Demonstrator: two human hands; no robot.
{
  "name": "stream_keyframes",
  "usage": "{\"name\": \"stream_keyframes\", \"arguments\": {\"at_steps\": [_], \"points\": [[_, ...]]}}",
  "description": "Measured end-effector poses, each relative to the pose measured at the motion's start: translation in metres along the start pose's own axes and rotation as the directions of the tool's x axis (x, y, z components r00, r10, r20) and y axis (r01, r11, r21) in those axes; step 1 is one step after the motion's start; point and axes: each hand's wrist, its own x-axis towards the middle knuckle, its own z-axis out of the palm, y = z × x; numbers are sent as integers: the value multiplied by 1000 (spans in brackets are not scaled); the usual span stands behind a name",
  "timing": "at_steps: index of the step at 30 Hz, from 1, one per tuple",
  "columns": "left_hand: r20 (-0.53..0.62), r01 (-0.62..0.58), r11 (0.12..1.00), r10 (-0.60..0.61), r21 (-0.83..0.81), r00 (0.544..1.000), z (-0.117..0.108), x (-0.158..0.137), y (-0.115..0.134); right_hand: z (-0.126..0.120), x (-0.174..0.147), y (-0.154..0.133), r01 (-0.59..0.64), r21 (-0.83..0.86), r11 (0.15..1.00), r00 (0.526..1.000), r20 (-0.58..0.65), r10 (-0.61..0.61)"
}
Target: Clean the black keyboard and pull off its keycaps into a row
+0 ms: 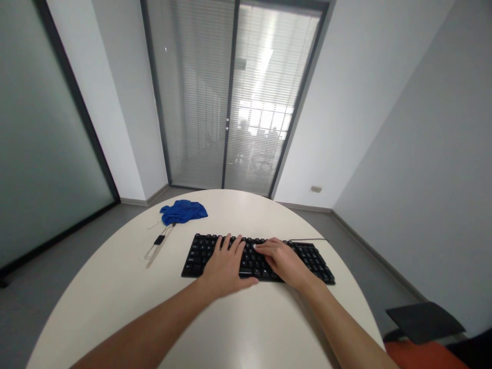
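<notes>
Spreading its fingers wide, the bare left hand (226,266) rests on the black rectangular keyboard (251,264), thumb stretched along its near edge, while the bare right hand (283,260) angles inward, fingers bunched at a tiny white piece (254,247); whether they grip it, I cannot tell. Pale markings dot the keyboard's black keys, and it lies on the cream, round-edged tabletop (115,292).

Blue cloth (183,212) on tbl (111,292), blinds (200,92) — bkgd, red chair (421,354) — lower R
</notes>
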Motion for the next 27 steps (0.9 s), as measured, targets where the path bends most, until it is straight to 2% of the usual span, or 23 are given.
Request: {"name": "stream_keyframes", "arguments": {"at_steps": [10, 14, 17, 22, 27], "points": [[-37, -4, 1000, 5, 23, 999, 0, 6, -2, 1, -2, -12, 11, -79, 997, 999, 31, -8], [-68, -8, 999, 11, 51, 998, -4, 6, 1, 4, -2, -9, 29, -112, 993, 999, 21, -27], [-47, -43, 998, 45, 50, 998, -10, 5, -2, 7, -2, -3, 39, -111, 993, 999, -10, -41], [44, -227, 973, 226, 31, 973, -21, 2, -25, 7, -2, -2, 46, -113, 993, 999, -11, -48], [63, -192, 981, 191, -2, 979, -21, 2, -36, 2, -2, -8, 26, -79, 997, 999, 30, -24]]}}
